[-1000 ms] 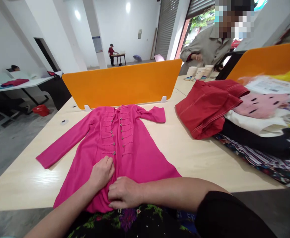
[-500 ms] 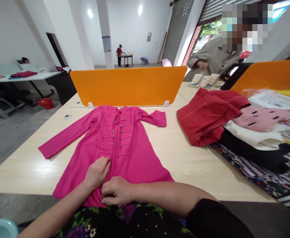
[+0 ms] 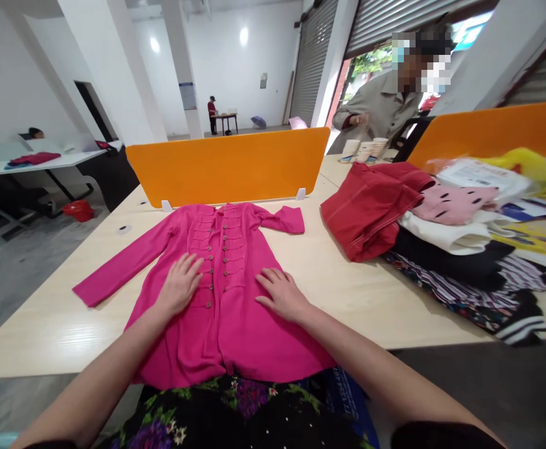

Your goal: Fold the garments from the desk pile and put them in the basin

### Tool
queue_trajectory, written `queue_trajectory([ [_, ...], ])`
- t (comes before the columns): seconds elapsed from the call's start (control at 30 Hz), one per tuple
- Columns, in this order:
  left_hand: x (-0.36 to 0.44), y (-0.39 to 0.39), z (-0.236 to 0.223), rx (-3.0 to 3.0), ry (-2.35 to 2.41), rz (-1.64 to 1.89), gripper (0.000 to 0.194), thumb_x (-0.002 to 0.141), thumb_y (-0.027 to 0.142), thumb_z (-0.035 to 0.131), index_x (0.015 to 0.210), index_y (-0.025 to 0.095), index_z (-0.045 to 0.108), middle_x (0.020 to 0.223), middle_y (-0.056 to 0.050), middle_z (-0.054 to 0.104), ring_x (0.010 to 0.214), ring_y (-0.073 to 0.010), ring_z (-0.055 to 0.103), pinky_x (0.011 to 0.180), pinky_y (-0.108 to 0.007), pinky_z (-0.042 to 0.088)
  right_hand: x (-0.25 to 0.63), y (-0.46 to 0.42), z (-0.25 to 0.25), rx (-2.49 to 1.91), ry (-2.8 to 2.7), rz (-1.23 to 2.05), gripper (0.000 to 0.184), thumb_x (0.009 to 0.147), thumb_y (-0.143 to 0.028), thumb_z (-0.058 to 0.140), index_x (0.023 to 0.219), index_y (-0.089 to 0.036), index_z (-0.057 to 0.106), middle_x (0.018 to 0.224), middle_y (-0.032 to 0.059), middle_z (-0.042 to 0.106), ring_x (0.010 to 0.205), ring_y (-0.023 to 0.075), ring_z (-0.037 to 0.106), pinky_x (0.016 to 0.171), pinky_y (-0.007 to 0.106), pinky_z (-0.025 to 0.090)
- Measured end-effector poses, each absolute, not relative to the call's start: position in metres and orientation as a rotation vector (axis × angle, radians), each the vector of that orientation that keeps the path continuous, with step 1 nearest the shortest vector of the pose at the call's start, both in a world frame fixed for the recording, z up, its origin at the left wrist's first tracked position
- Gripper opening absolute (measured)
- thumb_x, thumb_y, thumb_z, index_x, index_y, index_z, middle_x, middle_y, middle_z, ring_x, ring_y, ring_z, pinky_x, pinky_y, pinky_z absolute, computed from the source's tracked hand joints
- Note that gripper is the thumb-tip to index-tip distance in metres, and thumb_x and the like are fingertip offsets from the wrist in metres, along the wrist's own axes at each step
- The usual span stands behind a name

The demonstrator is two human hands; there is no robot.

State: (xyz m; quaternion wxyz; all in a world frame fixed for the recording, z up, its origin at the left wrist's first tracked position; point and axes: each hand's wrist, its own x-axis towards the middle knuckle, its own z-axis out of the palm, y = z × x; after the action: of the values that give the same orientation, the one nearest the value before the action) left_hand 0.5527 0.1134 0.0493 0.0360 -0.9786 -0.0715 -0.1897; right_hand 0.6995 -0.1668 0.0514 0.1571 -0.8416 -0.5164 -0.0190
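Note:
A bright pink long-sleeved dress (image 3: 226, 312) with a row of buttons down its front lies spread on the pale wooden table (image 3: 348, 287). Its hem hangs over the near edge toward my lap. My left hand (image 3: 179, 284) lies flat and open on the dress, left of the button row. To the right of the buttons, my right hand (image 3: 280, 293) rests flat with fingers spread on the fabric. The left sleeve stretches out to the left; the right sleeve is folded short near the divider.
An orange divider (image 3: 230, 165) stands behind the dress. A pile of clothes, topped by a red garment (image 3: 369, 206), fills the table's right side. A person in a grey coat (image 3: 376, 112) stands beyond by stacked paper cups (image 3: 364, 149). Another person stands far back.
Both hands left the lower button area near the hem, moved up and apart, and now lie flat on either side of the button row. The view shifted slightly.

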Motion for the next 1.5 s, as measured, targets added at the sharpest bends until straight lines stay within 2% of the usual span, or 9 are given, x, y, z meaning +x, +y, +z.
queue_trajectory([
  [0.1,0.559,0.15,0.047,-2.964,-0.505,-0.432,0.058,0.097,0.045,0.033,0.146,0.015,0.039,0.154,-0.014,0.035,0.144,-0.0325,0.026,0.114,-0.053,0.028,0.704,-0.2,0.026,-2.561,-1.469,0.006,0.058,0.096,-0.051,0.041,0.147,-0.024,0.039,0.155,0.0097,0.034,0.144,0.0309,0.025,0.113,0.056,0.022],
  [0.27,0.547,0.173,0.03,-2.955,-0.701,-0.165,0.067,0.095,0.051,0.033,0.15,0.013,0.031,0.155,-0.013,0.033,0.141,-0.0361,0.03,0.113,-0.053,0.028,0.687,-0.23,0.014,-2.65,-1.38,-0.025,0.059,0.097,-0.053,0.034,0.15,-0.026,0.035,0.157,0.0075,0.031,0.145,0.0281,0.023,0.115,0.056,0.02],
  [0.4,0.544,0.166,0.028,-2.943,-0.685,-0.144,0.069,0.094,0.057,0.032,0.151,0.018,0.03,0.156,-0.014,0.031,0.142,-0.0381,0.028,0.112,-0.055,0.026,0.689,-0.224,0.041,-2.629,-1.357,0.091,0.05,0.093,-0.045,0.048,0.139,-0.024,0.051,0.149,0.0121,0.044,0.138,0.0311,0.037,0.111,0.059,0.024],
  [0.53,0.546,0.157,0.029,-2.925,-0.693,-0.118,0.071,0.092,0.063,0.032,0.15,0.022,0.032,0.156,-0.017,0.029,0.142,-0.0411,0.026,0.111,-0.058,0.024,0.702,-0.173,0.077,-2.381,-1.287,0.044,0.028,0.092,-0.029,0.051,0.11,-0.016,0.068,0.109,0.0113,0.068,0.101,0.0209,0.062,0.093,0.036,0.045],
  [0.7,0.548,0.155,0.039,-2.929,-0.632,-0.142,0.066,0.09,0.066,0.036,0.145,0.029,0.042,0.152,-0.018,0.036,0.136,-0.0426,0.036,0.104,-0.061,0.032,0.713,-0.052,0.094,-2.299,-1.212,0.142,0.022,0.089,-0.02,0.054,0.105,-0.016,0.068,0.101,0.0048,0.07,0.092,0.014,0.062,0.081,0.021,0.043],
  [0.87,0.554,0.178,0.054,-2.881,-0.634,-0.293,0.052,0.098,0.048,0.03,0.137,0.021,0.053,0.145,-0.02,0.045,0.127,-0.0345,0.049,0.095,-0.05,0.045,0.718,0.033,0.081,-2.491,-1.027,0.212,0.027,0.088,-0.036,0.057,0.096,-0.014,0.071,0.096,0.0101,0.072,0.09,0.02,0.065,0.072,0.025,0.043],
  [1.1,0.557,0.202,0.035,-2.853,-0.734,-0.186,0.057,0.096,0.051,0.036,0.146,0.024,0.041,0.153,-0.013,0.036,0.139,-0.0372,0.034,0.11,-0.056,0.03,0.714,0.044,0.059,-2.515,-1.046,0.157,0.02,0.085,-0.016,0.05,0.093,-0.017,0.069,0.097,0.0084,0.072,0.09,0.019,0.064,0.07,0.026,0.039],
  [1.3,0.557,0.199,0.034,-2.794,-0.733,-0.155,0.06,0.095,0.051,0.036,0.146,0.02,0.041,0.153,-0.016,0.036,0.137,-0.0407,0.036,0.107,-0.057,0.033,0.712,0.041,0.059,-2.432,-1.168,0.169,0.024,0.082,-0.01,0.051,0.1,-0.016,0.064,0.094,0.0073,0.07,0.088,0.0173,0.062,0.07,0.024,0.037],
  [1.5,0.557,0.203,0.03,-2.748,-0.678,-0.219,0.059,0.095,0.052,0.035,0.144,0.02,0.044,0.15,-0.02,0.039,0.135,-0.0404,0.039,0.104,-0.057,0.035,0.716,0.039,0.062,-2.434,-1.203,0.172,0.026,0.075,-0.003,0.054,0.091,-0.017,0.066,0.096,0.0062,0.069,0.088,0.0169,0.062,0.071,0.023,0.038],
])
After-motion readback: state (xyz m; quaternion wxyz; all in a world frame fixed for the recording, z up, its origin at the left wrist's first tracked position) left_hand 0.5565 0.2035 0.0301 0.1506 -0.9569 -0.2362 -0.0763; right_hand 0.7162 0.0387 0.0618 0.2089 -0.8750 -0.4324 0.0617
